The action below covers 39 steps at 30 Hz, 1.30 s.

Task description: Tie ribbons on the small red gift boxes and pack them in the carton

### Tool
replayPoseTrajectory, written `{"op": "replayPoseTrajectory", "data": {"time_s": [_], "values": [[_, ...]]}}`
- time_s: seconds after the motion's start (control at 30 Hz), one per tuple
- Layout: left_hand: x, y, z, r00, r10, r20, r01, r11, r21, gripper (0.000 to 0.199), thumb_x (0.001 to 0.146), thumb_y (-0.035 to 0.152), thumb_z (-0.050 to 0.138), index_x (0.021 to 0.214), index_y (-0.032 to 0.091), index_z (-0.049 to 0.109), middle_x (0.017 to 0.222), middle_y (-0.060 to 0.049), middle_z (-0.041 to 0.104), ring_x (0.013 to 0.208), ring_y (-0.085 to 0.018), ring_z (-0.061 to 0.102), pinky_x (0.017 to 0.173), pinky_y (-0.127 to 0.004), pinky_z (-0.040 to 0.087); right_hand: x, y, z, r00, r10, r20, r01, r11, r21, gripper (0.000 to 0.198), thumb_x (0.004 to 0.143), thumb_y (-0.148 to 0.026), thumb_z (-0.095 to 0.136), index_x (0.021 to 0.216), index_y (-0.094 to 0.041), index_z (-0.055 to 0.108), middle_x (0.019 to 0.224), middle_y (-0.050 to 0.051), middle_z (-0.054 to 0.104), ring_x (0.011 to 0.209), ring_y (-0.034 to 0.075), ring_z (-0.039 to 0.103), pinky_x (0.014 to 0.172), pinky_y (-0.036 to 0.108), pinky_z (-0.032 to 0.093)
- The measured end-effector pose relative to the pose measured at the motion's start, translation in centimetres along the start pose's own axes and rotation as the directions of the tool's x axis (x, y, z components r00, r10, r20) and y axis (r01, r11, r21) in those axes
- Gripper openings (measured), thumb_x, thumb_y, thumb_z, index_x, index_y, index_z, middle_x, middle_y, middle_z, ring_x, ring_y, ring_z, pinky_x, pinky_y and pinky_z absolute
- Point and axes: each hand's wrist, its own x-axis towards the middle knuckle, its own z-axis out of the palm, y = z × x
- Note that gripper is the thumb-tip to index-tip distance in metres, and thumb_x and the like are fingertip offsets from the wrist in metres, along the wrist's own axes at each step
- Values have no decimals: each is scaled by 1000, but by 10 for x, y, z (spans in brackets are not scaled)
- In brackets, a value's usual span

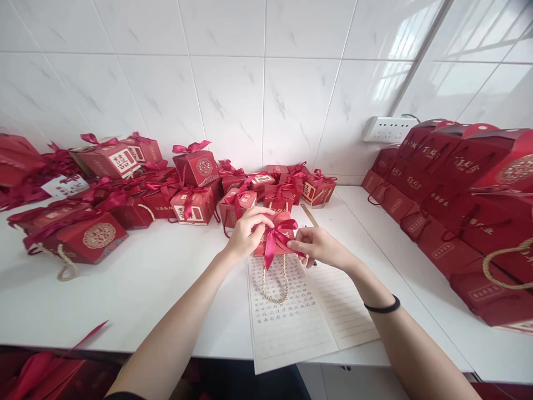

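Over an open notebook (291,336), a red box (260,245) is held in the left hand's (246,234) half-curled fingers, its bow (275,236) pinched by the right hand (318,245), with ribboned boxes (204,166) crowded behind, stacked boxes (441,225) rightward.

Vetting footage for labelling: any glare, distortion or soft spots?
Head view: window-like glare on the glossy white marbled tiles, upper right; head view: wide-angle stretch in the stacked red cardboard boxes at the right; head view: pale sheen on the crimson satin bow being handled; head view: handwriting on the white lined paper notebook too small to read.
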Motion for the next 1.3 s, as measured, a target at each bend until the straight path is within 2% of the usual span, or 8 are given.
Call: {"op": "replayPoseTrajectory", "data": {"time_s": [0.13,0.23,0.4,0.47,0.57,0.7,1.13,1.3], "values": [[0,2,0,999,34,25,-35,999,40,12,79,25,53,75,19,63,109,-7,61,106,-23,56,98,-43,42,-4,-5,-3,999,33,8,-33,999,-23,38,82,-45,59,61,-16,46,54,1,58,48,11,60,42,20,50],[1,1,1,1000,-8,12,7,997,75,10,78,26,57,74,19,63,108,-7,61,106,-22,56,99,-42,42,-16,-13,-11,985,108,136,-91,988,-124,35,83,-39,58,60,-14,51,57,3,63,40,8,55,34,16,42],[2,-1,2,999,-33,17,32,998,52,11,80,25,56,75,20,65,109,-6,61,109,-22,55,101,-43,40,-27,-22,0,839,161,520,-140,987,-79,34,83,-46,57,71,-14,53,64,3,65,33,6,49,25,14,28],[1,-1,4,1000,-23,12,22,998,56,11,80,25,56,75,20,64,109,-6,61,108,-22,55,102,-43,40,-23,-19,22,874,120,471,-165,985,57,36,83,-50,58,77,-16,50,67,2,65,34,7,52,24,14,27],[-1,0,7,1000,-3,-24,5,997,73,10,79,23,56,74,19,64,108,-6,60,107,-21,55,100,-41,41,-12,-13,59,958,122,260,-200,932,302,30,88,-45,53,82,-16,49,67,0,62,37,10,57,23,15,31],[-3,1,10,997,27,-67,-22,996,87,9,79,21,55,73,19,63,105,-6,60,104,-20,56,99,-40,42,-4,-5,85,983,125,135,-175,870,462,27,93,-34,45,77,-14,53,58,-3,56,36,10,56,22,16,34],[-2,5,11,999,-9,-53,13,996,88,10,78,19,58,71,20,66,106,-6,60,105,-20,57,99,-38,44,-5,-5,99,976,-62,209,-59,848,527,38,86,-51,53,84,-13,58,50,-4,56,32,11,53,21,15,32],[-1,1,11,999,14,-44,-10,997,82,10,78,22,58,72,20,66,106,-6,60,105,-20,56,99,-39,44,-13,-13,79,959,-35,282,-73,929,362,48,85,-61,48,84,-14,57,57,-1,61,31,10,51,22,18,28]]}}
